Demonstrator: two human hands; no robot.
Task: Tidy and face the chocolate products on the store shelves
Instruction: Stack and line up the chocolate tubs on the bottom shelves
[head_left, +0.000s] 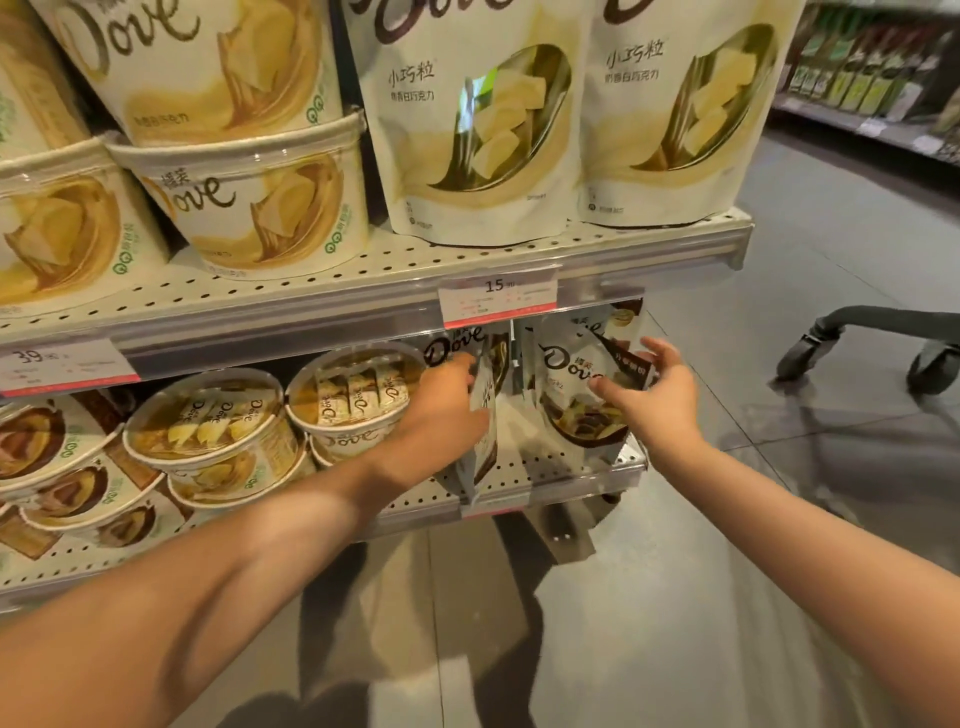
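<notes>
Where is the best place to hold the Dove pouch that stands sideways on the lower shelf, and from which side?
Probably its upper edge, coming from the front. The sideways pouch shows its narrow edge to the aisle, so the flat faces are pinchable there. The left hand already rests on its left face; the right hand is at the neighbouring pouch.

Left hand's fingers (470, 364) hidden behind pouch (480, 415); price-label (497, 301) small print illegible.

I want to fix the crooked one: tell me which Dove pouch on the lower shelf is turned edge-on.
The pouch held by the left hand: it stands sideways, narrow edge toward the aisle, while the pouch by the right hand shows its front.
</notes>
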